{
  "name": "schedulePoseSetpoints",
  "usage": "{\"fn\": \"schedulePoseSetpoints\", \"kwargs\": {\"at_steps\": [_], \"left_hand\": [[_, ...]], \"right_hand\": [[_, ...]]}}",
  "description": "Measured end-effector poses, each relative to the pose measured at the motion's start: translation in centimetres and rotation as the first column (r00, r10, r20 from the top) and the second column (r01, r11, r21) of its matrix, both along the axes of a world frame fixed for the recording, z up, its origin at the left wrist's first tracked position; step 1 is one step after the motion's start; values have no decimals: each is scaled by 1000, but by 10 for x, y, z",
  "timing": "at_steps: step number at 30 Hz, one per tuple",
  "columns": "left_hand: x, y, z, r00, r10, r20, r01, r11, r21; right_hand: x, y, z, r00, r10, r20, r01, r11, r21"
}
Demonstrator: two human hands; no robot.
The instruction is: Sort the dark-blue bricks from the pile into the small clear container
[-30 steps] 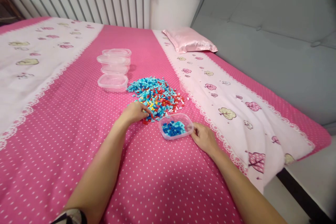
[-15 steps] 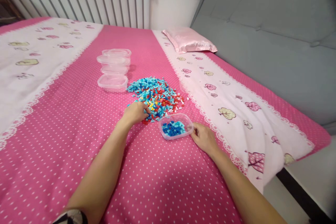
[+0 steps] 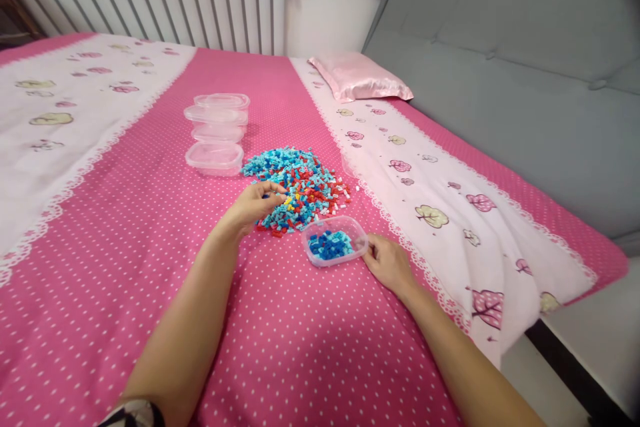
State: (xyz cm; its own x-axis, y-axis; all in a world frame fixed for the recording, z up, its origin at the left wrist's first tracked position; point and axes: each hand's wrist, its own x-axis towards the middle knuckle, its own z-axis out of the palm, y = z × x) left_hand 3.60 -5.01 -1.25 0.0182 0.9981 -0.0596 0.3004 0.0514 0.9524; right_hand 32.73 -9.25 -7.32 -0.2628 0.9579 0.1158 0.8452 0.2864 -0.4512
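Note:
A heap of small toy building bricks (image 3: 300,177), mostly blue and light blue with red, yellow and white ones, lies on the pink bedspread. Over its near left side is my left hand (image 3: 255,205), thumb and forefinger drawn together in a pinch. Whatever may be between those fingertips is too small to make out. My right hand (image 3: 389,263) grips the right rim of a clear plastic container (image 3: 313,257). Blue and light blue bricks (image 3: 331,245) cover the bottom of this container, which stands just in front of the heap.
Several clear plastic containers (image 3: 215,157) stand in a row left of the heap. A clear lid-like piece (image 3: 351,165) lies right of it. Farther back are a pink pillow (image 3: 360,77), a grey padded headboard (image 3: 510,73) and a white radiator (image 3: 200,0).
My left hand has lifted slightly and shifted up and away from the heap's near edge, uncovering red bricks there. My right hand and the container have stayed in place.

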Motion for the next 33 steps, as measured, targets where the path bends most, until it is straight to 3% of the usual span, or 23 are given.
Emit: {"fn": "schedulePoseSetpoints", "kwargs": {"at_steps": [3, 7, 11, 16, 20, 24, 27, 30, 33], "left_hand": [[1, -2, 5, 920, 6, 393, 59, 986, -153], [-3, -1, 14, 673, 104, 732, 172, 941, -292], [-9, 1, 16, 486, 146, 862, 271, 913, -307], [-14, 3, 14, 436, 144, 888, 291, 911, -291], [-13, 3, 15, 505, 181, 844, 228, 915, -332], [-10, 3, 15, 662, 208, 720, 121, 918, -377], [-7, 2, 11, 791, 159, 591, 61, 940, -336], [-5, -1, 5, 958, 50, 282, 19, 971, -237], [-5, -1, 0, 993, -55, -108, 43, 993, -112]], "right_hand": [[0, 0, 0, 1000, -5, -1, 5, 1000, 1], [0, 0, 0, 1000, -9, 4, 9, 1000, -1], [1, 0, -1, 1000, -13, 7, 13, 1000, 1], [1, 0, -3, 1000, -6, 2, 6, 1000, 14], [1, 0, -3, 1000, -4, 0, 4, 1000, 15], [0, 0, -2, 1000, -1, -3, 1, 1000, 21], [1, 0, -2, 1000, 1, 0, -1, 1000, 24], [1, 0, -1, 1000, -2, 4, 2, 1000, 20], [1, -1, -1, 1000, 0, 5, 0, 1000, 15]]}}
